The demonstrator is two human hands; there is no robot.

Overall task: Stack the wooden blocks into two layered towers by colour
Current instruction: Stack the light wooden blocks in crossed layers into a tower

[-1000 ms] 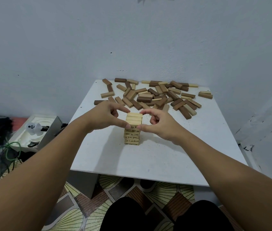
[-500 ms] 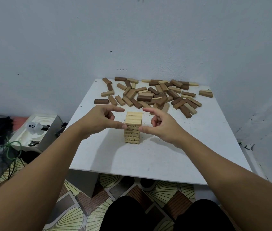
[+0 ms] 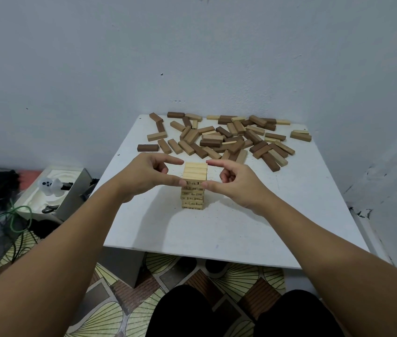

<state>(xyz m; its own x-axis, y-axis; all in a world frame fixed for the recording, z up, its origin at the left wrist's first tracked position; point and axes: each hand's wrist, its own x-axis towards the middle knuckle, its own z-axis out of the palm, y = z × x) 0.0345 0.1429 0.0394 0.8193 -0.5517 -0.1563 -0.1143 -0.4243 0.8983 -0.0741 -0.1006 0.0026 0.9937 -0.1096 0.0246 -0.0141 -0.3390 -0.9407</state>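
Note:
A tower of light wooden blocks, several layers high with numbers printed on the sides, stands in the middle of the white table. My left hand is at its left side and my right hand at its right side. Each hand pinches the top layer between the thumb at the near corner and the index finger at the far corner. The other fingers are curled in. A loose pile of light and dark brown blocks lies spread across the far part of the table.
The table stands against a grey wall, with another wall close on the right. Left of the table, on the floor, are a white foam box holding a small white toy, green cables and dark bags. My knees show below the table's near edge.
Both index fingers have stretched out from a curled pose to the far corners of the top layer. The thumbs stay on the near corners. The tower has not moved.

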